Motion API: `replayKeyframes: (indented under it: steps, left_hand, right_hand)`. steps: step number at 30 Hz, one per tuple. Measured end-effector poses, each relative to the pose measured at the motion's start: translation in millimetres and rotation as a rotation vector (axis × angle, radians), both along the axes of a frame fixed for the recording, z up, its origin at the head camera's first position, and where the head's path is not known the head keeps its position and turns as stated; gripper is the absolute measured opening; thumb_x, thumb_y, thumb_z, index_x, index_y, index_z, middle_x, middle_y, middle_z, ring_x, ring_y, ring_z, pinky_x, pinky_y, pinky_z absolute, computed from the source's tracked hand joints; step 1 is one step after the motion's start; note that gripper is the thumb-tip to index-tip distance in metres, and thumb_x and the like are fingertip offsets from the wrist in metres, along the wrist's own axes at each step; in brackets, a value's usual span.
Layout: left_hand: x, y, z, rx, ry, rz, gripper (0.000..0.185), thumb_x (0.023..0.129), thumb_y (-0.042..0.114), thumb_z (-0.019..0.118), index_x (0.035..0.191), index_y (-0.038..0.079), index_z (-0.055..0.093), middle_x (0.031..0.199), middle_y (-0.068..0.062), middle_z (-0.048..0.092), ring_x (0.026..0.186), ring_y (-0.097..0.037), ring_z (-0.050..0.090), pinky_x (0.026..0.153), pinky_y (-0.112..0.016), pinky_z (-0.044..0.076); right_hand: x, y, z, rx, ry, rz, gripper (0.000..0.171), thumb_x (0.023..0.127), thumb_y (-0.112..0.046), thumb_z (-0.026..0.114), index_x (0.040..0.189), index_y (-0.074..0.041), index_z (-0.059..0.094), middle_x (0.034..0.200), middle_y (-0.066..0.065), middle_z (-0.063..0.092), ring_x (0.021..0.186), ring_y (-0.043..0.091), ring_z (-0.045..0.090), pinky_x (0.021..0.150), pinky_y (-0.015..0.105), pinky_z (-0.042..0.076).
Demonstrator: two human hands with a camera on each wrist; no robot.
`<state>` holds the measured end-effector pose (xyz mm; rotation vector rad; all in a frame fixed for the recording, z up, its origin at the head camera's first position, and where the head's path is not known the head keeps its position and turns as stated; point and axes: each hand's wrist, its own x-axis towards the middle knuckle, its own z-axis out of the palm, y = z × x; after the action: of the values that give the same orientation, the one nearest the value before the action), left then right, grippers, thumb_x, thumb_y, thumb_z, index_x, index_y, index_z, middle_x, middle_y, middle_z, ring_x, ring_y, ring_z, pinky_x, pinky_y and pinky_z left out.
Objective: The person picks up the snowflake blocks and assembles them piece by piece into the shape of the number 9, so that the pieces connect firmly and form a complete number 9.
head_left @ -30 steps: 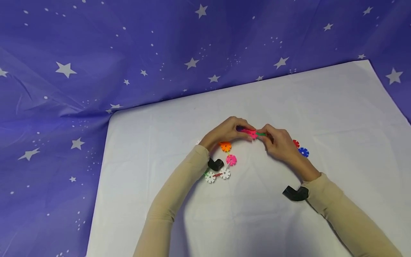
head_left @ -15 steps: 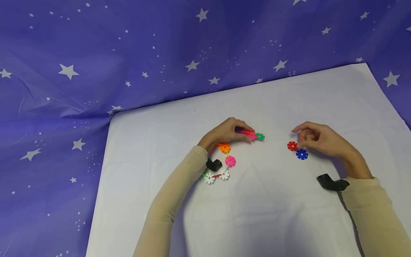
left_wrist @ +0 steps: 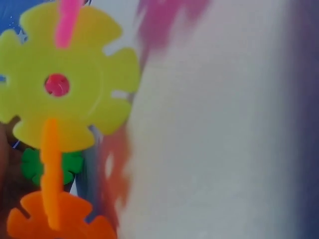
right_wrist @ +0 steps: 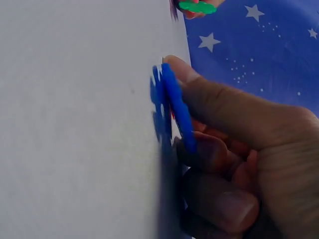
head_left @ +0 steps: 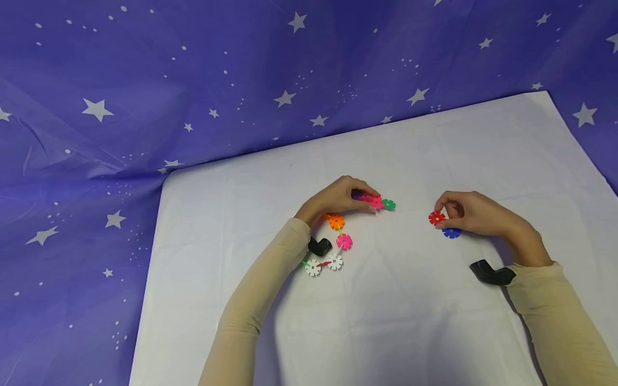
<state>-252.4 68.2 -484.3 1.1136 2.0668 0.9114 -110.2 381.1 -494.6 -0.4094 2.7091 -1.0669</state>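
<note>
My left hand [head_left: 340, 195] pinches a pink notched plastic disc [head_left: 376, 202] in a chain of linked snowflake discs. A green disc [head_left: 388, 204] is joined at the chain's end, beyond the fingertips. From under the wrist the chain runs on through an orange disc [head_left: 337, 221], another pink one and white ones. Up close in the left wrist view is a yellow disc [left_wrist: 84, 99] with an orange one [left_wrist: 60, 216] below it. My right hand [head_left: 475, 212] has thumb and index finger on opposite edges of a red disc [head_left: 436, 218]. Beside it, a blue disc [head_left: 451, 234] is partly covered by that hand.
A white cloth [head_left: 386, 321] covers the table. Behind it hangs a purple curtain [head_left: 251, 64] with white stars. Black curved wrist mounts [head_left: 492, 272] jut from both cuffs, the left one over the chain.
My right hand has let go of the green disc, moved right and closed its fingertips on the red disc. My left hand has stayed on the chain.
</note>
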Motion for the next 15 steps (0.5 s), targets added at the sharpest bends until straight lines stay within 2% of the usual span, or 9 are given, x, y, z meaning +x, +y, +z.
replayKeyframes:
  steps: [5,8,11,15]
  left_hand:
    - [0.9,1,2.1,-0.005,0.083,-0.062,0.039,0.085,0.029,0.077,0.121,0.014,0.071,0.116,0.002,0.069,0.107,-0.007,0.058,0.1,-0.017,0.04]
    - [1.7,2,3.4,-0.001,0.124,-0.088,0.039,0.086,0.029,0.077,0.121,0.013,0.07,0.112,0.001,0.068,0.104,-0.008,0.057,0.098,-0.017,0.041]
    - [2.2,2,6.7,-0.021,0.17,-0.101,0.045,0.084,0.031,0.078,0.124,0.013,0.069,0.112,0.002,0.067,0.104,-0.008,0.056,0.096,-0.018,0.041]
    - [2.5,6,15.4,-0.027,0.237,-0.115,0.051,0.082,0.034,0.08,0.127,0.014,0.067,0.116,0.001,0.066,0.107,-0.011,0.054,0.096,-0.021,0.04]
  right_hand:
    - [-1.0,-4,0.7,0.063,0.082,-0.07,0.035,0.075,-0.019,0.086,0.097,-0.01,0.059,0.076,0.0,0.051,0.062,0.006,0.042,0.055,0.022,0.036]
    - [-1.3,-8,3.3,0.073,0.099,-0.131,0.036,0.078,-0.014,0.084,0.101,-0.008,0.057,0.083,0.003,0.057,0.066,0.008,0.046,0.057,0.021,0.04]
    - [-1.6,-15,5.5,-0.025,0.046,-0.159,0.035,0.083,-0.009,0.078,0.107,-0.005,0.053,0.081,0.006,0.06,0.056,0.011,0.051,0.052,0.022,0.044]
    - [-3.9,-33,3.7,-0.293,-0.099,-0.117,0.032,0.093,-0.009,0.067,0.116,0.001,0.048,0.078,0.013,0.063,0.042,0.019,0.055,0.041,0.029,0.045]
